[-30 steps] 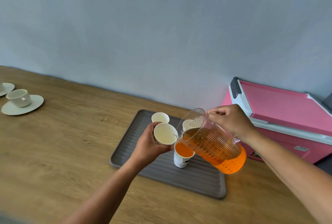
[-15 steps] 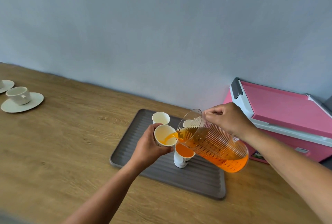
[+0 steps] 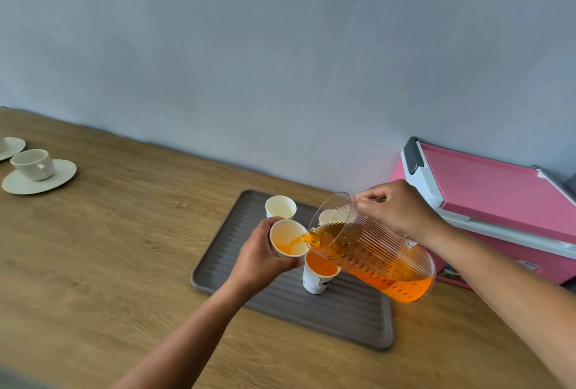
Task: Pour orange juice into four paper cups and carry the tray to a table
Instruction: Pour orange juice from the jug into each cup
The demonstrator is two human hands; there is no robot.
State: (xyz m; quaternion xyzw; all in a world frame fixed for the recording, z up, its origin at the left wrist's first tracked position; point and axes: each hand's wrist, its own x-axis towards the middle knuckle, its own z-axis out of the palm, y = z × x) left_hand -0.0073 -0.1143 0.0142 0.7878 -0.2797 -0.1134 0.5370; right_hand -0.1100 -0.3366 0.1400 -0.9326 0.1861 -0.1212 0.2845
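Observation:
My right hand [image 3: 397, 211] grips the handle of a clear ribbed jug [image 3: 383, 256] of orange juice, tipped to the left. Juice runs from its spout into a tilted paper cup [image 3: 285, 237] that my left hand [image 3: 260, 259] holds above the grey ridged tray [image 3: 280, 304]. A filled cup [image 3: 318, 276] stands on the tray just below the jug. An empty cup [image 3: 280, 206] stands at the tray's far side. A third standing cup [image 3: 326, 216] is mostly hidden behind the jug's rim.
The tray lies on a wooden counter [image 3: 109, 248] against a blue-grey wall. A pink cooler box [image 3: 498, 201] stands right of the tray, close to my right arm. A ceramic cup on a saucer [image 3: 34, 170] and another saucer [image 3: 11, 147] sit at the far left.
The jug has tipped further and juice has begun flowing into the held cup, which now has juice at its bottom. Both hands stayed nearly in place.

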